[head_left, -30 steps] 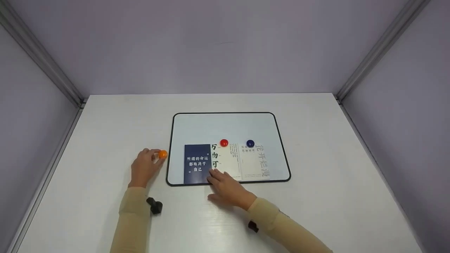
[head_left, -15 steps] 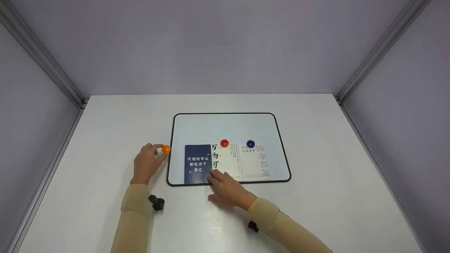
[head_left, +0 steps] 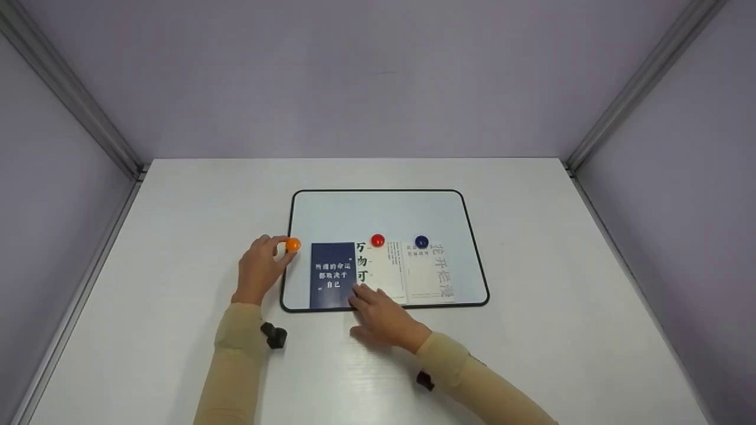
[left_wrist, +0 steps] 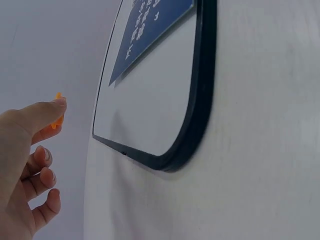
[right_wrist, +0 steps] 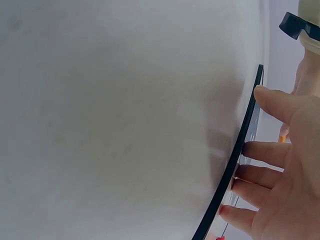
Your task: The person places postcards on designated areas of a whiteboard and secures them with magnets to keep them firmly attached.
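Note:
Between thumb and index finger my left hand [head_left: 258, 268] pinches an orange round magnet [head_left: 293, 244], over the left rim of a black-framed whiteboard [head_left: 378, 212]. In the left wrist view the same orange magnet [left_wrist: 58, 120] shows edge-on, off the board's surface. A dark blue card [head_left: 332, 265] with white writing lies at the board's lower left. Beside it are a cream card [head_left: 387, 274] with a red magnet [head_left: 377, 240] at its top and a pale card [head_left: 428, 277] with a dark blue magnet [head_left: 422, 242]. Fingers extended, my right hand [head_left: 387, 319] rests on the lower frame and card edges.
The whiteboard lies flat on a white table [head_left: 531, 265]. Pale walls [head_left: 378, 88] enclose the table at the back and both sides. A black wrist device [head_left: 275, 335] sits at the left sleeve, another dark device [head_left: 425, 381] at the right.
My left hand has moved right and away from me with the orange magnet, from beside the board to over its left rim. The right hand, cards and other magnets have stayed put.

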A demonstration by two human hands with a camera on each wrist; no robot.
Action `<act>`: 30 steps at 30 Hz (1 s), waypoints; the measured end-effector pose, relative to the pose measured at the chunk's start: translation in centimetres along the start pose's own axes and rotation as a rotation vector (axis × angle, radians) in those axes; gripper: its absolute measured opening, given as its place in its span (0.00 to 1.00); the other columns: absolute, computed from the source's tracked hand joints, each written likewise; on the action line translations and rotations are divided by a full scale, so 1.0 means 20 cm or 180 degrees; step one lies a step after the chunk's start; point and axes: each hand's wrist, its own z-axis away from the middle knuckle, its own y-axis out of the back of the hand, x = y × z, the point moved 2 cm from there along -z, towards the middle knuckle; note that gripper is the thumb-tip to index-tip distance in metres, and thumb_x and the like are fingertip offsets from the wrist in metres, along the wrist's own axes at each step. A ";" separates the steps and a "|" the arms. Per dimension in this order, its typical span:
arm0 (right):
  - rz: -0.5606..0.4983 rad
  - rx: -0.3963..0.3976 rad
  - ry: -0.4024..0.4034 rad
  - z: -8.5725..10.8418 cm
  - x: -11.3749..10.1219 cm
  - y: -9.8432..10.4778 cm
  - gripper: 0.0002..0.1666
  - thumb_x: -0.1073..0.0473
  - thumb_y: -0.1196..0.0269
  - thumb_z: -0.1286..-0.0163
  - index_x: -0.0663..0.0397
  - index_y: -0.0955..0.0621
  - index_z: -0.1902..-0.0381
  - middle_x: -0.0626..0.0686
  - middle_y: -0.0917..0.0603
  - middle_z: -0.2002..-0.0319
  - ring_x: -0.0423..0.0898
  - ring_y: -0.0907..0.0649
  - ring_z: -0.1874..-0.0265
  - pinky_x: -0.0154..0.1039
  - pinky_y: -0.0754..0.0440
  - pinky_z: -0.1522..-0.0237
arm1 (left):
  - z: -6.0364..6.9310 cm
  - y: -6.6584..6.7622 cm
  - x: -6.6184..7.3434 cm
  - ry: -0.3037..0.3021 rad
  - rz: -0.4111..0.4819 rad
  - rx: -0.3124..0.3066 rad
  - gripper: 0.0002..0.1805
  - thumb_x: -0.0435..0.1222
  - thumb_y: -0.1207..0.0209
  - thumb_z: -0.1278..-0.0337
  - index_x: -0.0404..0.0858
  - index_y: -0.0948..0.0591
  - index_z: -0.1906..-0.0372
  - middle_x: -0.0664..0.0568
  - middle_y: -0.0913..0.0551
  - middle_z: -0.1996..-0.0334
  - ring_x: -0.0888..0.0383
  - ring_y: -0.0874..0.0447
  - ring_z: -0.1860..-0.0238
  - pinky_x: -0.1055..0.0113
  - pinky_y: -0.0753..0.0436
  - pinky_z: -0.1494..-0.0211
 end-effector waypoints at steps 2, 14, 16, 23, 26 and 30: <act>-0.0013 0.0010 0.0005 0.00 0.00 0.00 0.39 0.41 0.42 0.32 0.59 0.32 0.32 0.59 0.36 0.27 0.54 0.35 0.26 0.52 0.33 0.27 | 0.00 -0.01 0.01 0.0003 0.0008 -0.0026 0.21 0.44 0.36 0.43 0.37 0.18 0.46 0.43 0.22 0.68 0.53 0.28 0.70 0.65 0.28 0.69; 0.0023 0.0063 0.0034 -0.01 -0.01 0.01 0.38 0.41 0.41 0.33 0.59 0.31 0.33 0.59 0.34 0.28 0.54 0.33 0.27 0.52 0.31 0.29 | -0.03 -0.01 0.08 -0.0081 0.0019 -0.0075 0.21 0.44 0.36 0.43 0.38 0.18 0.47 0.42 0.20 0.66 0.52 0.27 0.69 0.57 0.19 0.62; 0.0024 0.0076 0.0030 -0.01 -0.01 0.01 0.38 0.41 0.41 0.33 0.59 0.30 0.33 0.59 0.33 0.28 0.54 0.32 0.28 0.52 0.30 0.29 | -0.04 -0.02 0.09 -0.0077 0.0020 -0.0090 0.22 0.44 0.35 0.43 0.38 0.19 0.46 0.42 0.20 0.65 0.52 0.28 0.69 0.57 0.19 0.62; -0.0010 0.0072 -0.0027 -0.01 -0.01 0.01 0.38 0.41 0.40 0.34 0.59 0.29 0.34 0.60 0.33 0.29 0.55 0.31 0.29 0.52 0.30 0.29 | -0.06 -0.04 0.16 -0.0154 0.0039 -0.0088 0.21 0.43 0.34 0.45 0.39 0.18 0.47 0.41 0.19 0.64 0.50 0.22 0.66 0.56 0.18 0.61; -0.0003 0.0062 -0.0039 -0.01 0.00 0.00 0.39 0.41 0.40 0.34 0.58 0.30 0.33 0.59 0.33 0.28 0.55 0.32 0.28 0.51 0.31 0.29 | -0.07 -0.05 0.17 -0.0198 0.0047 -0.0073 0.20 0.43 0.34 0.45 0.39 0.17 0.48 0.41 0.19 0.65 0.50 0.23 0.67 0.56 0.19 0.63; 0.0014 0.0085 -0.0033 -0.02 0.00 0.00 0.38 0.41 0.40 0.34 0.58 0.29 0.34 0.59 0.33 0.29 0.54 0.31 0.29 0.51 0.30 0.29 | -0.08 -0.06 0.19 -0.0153 0.0064 -0.0143 0.20 0.44 0.35 0.43 0.40 0.18 0.48 0.42 0.19 0.64 0.50 0.23 0.66 0.58 0.18 0.61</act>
